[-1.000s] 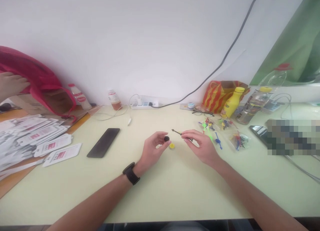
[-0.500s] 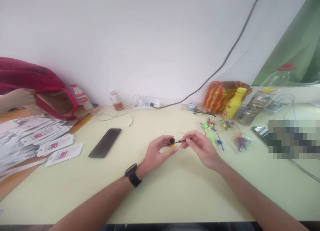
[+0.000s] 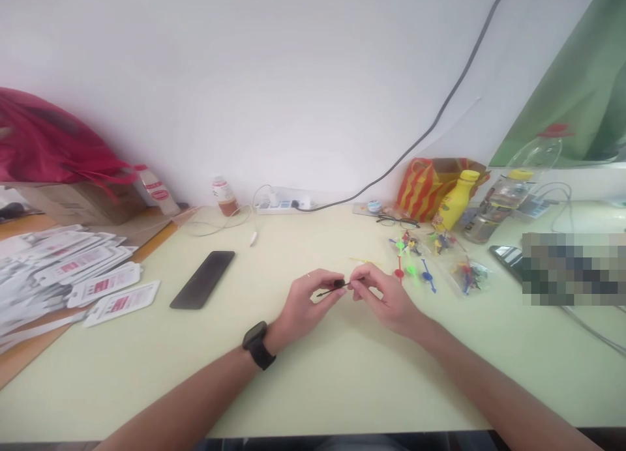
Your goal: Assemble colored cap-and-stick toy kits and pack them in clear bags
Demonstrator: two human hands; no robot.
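Above the middle of the pale table [image 3: 313, 386], my left hand [image 3: 308, 301] pinches a small black piece [image 3: 338, 283] with a thin arrow-tipped stick. My right hand [image 3: 381, 294] grips the other end of the same black piece, fingertips close to those of the left. Right of my hands lie small plastic arrow pieces: a red one [image 3: 400, 274], a green one [image 3: 411, 270] and a blue one [image 3: 428, 276]. A thin yellow piece [image 3: 366, 262] lies just behind my right hand.
A phone [image 3: 203, 280] lies left of my hands, beyond it a pile of white cards [image 3: 92, 265]. Bottles, a striped bag [image 3: 420, 187], glasses [image 3: 398, 221] and bagged small parts [image 3: 464, 275] stand or lie at right. A power strip [image 3: 278, 206] sits by the wall.
The black piece has tilted, and its arrow tip now shows beside my left hand. My right hand has moved slightly left and down. At far left, another person's hand has left view and the red bag has shifted.
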